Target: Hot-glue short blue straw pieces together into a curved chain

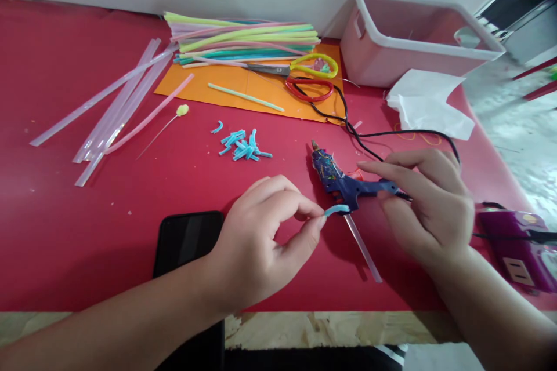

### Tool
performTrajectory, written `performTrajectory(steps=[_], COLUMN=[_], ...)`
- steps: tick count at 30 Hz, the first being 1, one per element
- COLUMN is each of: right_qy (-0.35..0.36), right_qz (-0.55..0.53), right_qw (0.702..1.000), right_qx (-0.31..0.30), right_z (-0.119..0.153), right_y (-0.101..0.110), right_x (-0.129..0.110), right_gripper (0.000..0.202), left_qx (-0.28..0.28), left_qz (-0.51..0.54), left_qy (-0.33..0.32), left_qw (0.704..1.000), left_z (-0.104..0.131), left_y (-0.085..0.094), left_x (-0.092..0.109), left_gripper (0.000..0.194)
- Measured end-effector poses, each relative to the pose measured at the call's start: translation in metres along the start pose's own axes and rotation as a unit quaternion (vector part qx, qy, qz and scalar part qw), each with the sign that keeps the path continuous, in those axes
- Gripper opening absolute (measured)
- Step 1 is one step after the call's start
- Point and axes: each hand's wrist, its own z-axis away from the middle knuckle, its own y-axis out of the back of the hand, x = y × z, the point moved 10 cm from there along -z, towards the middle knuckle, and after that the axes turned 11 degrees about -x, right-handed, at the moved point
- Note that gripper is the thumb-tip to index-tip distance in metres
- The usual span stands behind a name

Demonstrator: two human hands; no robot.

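Note:
My left hand [270, 237] pinches a short light-blue pipe cleaner piece [337, 209] between thumb and forefinger. Just behind that piece is a blue glue gun [343, 182], smeared with dried glue, its nozzle pointing away from me. A clear glue stick [362, 248] sticks out of the gun's back end. My right hand [424, 203] is at the gun's handle, thumb and forefinger apart on either side of it; a firm grip does not show. Farther off lies a small pile of cut light-blue pipe cleaner pieces [246, 145].
Behind are bundled pipe cleaners [243, 40] and scissors [278, 71] on orange paper [174, 81]. Glue sticks [108, 93] lie left, with a yellow-tipped wire [181, 110]. A phone [187, 237] is under my left arm. Right: plastic bin [369, 52], white paper [429, 104], black cord [409, 132], purple power socket [517, 249].

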Motion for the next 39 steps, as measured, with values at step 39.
performTrajectory(steps=[39], right_qy=[0.168], right_qz=[-0.122], right_qw=[0.975], right_qx=[0.078], right_z=[0.005], right_y=[0.015], right_x=[-0.053], right_gripper=[0.022], left_qx=[-0.212], left_qz=[0.387], left_qy=[0.224], left_qw=[0.869], left_z=[0.004], left_y=[-0.055], left_x=[-0.030], left_gripper=[0.025])
